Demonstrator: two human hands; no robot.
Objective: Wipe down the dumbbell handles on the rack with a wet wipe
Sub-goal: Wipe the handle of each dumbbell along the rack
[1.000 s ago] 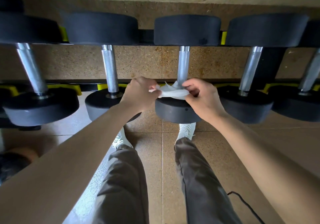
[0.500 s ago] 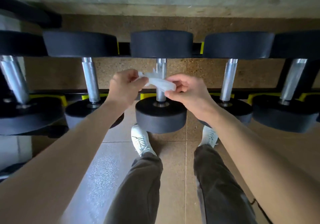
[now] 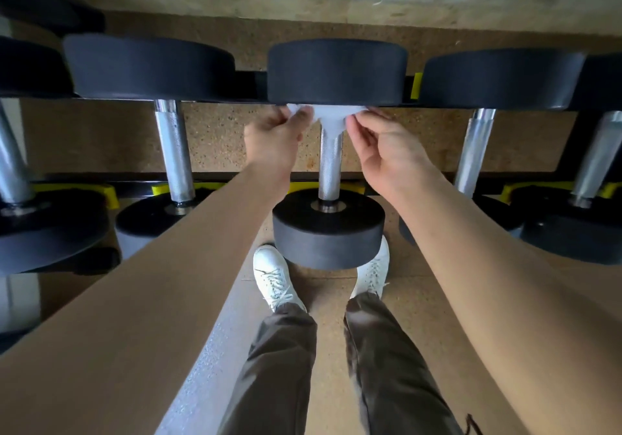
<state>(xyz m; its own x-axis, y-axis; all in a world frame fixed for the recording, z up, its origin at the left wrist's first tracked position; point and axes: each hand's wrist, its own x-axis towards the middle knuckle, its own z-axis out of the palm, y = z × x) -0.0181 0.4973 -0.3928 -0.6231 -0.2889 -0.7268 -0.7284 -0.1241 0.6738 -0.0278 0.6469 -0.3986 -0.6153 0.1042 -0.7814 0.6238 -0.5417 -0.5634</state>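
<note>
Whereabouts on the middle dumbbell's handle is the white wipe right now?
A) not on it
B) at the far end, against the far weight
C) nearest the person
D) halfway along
B: the wet wipe is draped over the far end of the handle, up against the far weight, with the left hand and right hand pinching its sides.

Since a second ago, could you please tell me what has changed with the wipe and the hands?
The left hand and right hand slid the wet wipe along the middle handle, from the near weight to the far weight. Neither let go: each still pinches an end of the wipe. The neighbouring dumbbells have not moved.
</note>
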